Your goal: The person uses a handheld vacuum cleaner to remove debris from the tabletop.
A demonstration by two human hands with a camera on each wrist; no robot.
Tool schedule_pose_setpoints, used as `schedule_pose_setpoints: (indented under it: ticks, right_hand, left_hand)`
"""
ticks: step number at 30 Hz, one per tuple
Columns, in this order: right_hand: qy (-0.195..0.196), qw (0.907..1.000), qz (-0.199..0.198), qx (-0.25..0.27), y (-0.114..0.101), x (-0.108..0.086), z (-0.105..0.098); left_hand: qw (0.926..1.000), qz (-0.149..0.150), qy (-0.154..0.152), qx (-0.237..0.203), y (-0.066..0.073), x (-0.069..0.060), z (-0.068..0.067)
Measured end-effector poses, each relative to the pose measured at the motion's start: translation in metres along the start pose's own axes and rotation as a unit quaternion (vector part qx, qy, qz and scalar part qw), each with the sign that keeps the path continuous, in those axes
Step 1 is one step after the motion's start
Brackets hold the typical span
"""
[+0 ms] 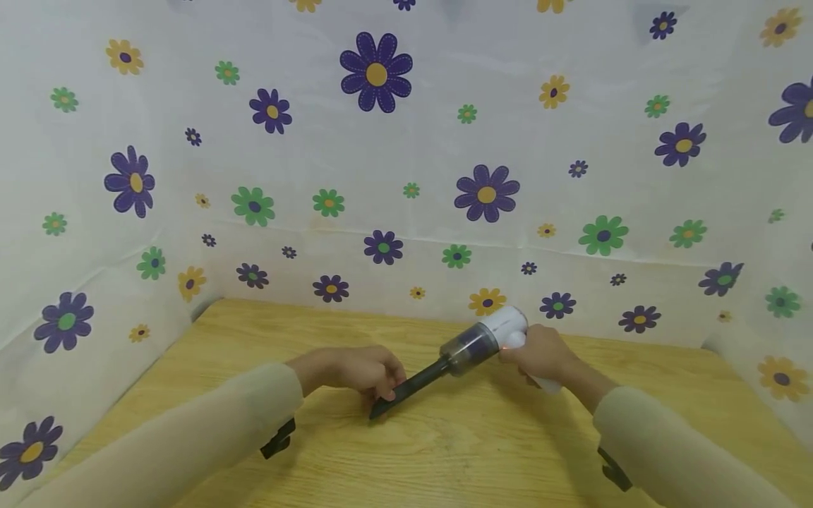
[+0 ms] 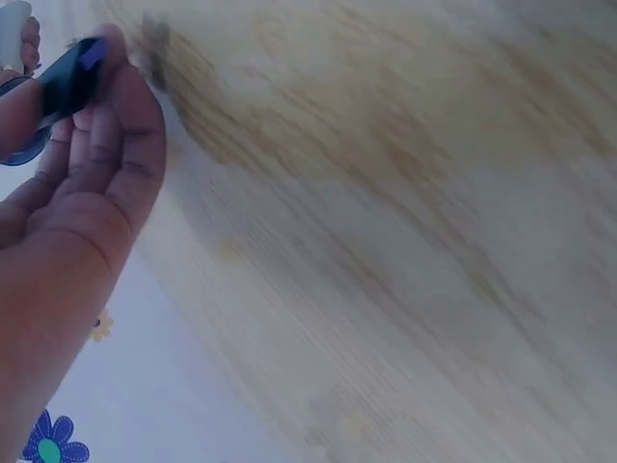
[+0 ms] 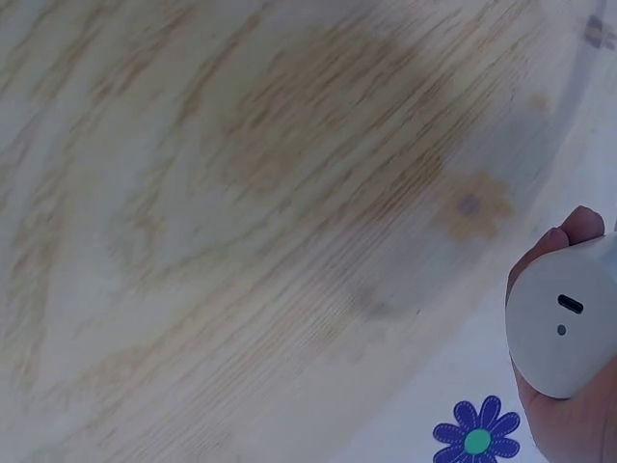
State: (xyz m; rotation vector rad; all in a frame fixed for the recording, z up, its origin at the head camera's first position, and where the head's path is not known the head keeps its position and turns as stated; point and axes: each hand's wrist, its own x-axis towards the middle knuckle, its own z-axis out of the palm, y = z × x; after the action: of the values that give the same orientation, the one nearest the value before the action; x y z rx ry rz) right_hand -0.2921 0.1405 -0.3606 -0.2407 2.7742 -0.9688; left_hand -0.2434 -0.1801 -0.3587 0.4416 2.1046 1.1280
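Note:
A handheld vacuum cleaner [image 1: 470, 349] with a white body, a clear dust cup and a black nozzle is held slanted over the wooden table. My right hand [image 1: 545, 353] grips its white handle. In the right wrist view the handle's rounded end [image 3: 559, 323] shows a small slot and a dot, with fingers wrapped behind it. My left hand [image 1: 365, 370] pinches the black crevice nozzle [image 1: 413, 384] near its tip, thumb on the near side. The left wrist view shows the nozzle's dark tip [image 2: 75, 82] between the thumb and fingers of that hand.
The wooden table [image 1: 444, 458] has a light, grained top. White sheeting with printed flowers [image 1: 406, 141] stands behind it and along both sides. Dark wrist-camera mounts [image 1: 278, 439] hang under the sleeves.

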Motion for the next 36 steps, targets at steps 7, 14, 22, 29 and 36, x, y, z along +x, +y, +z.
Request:
schedule_pose_setpoints:
  ticks: [7,14,22,29,36]
  right_hand:
    - [0.001,1.0,0.005,0.001,0.006,-0.003,-0.009]
    - [0.003,0.9999,0.012,0.006,0.008,-0.007,-0.016]
    - [0.011,0.9996,0.024,0.01,0.016,-0.016,-0.02]
    - [0.021,0.9956,0.054,0.074,0.021,-0.029,-0.016]
    - [0.014,0.9882,0.083,0.128,0.014,-0.047,-0.004]
  left_hand:
    - [0.9981,0.021,-0.042,-0.04,0.007,0.008,0.006]
    - [0.9974,0.02,-0.062,-0.029,0.008,0.011,0.008]
    - [0.9971,0.056,0.012,0.05,0.009,0.012,0.006]
    - [0.9688,0.133,0.116,0.174,0.006,0.013,-0.01]
    - [0.9115,0.157,0.192,0.328,0.005,0.01,-0.02]
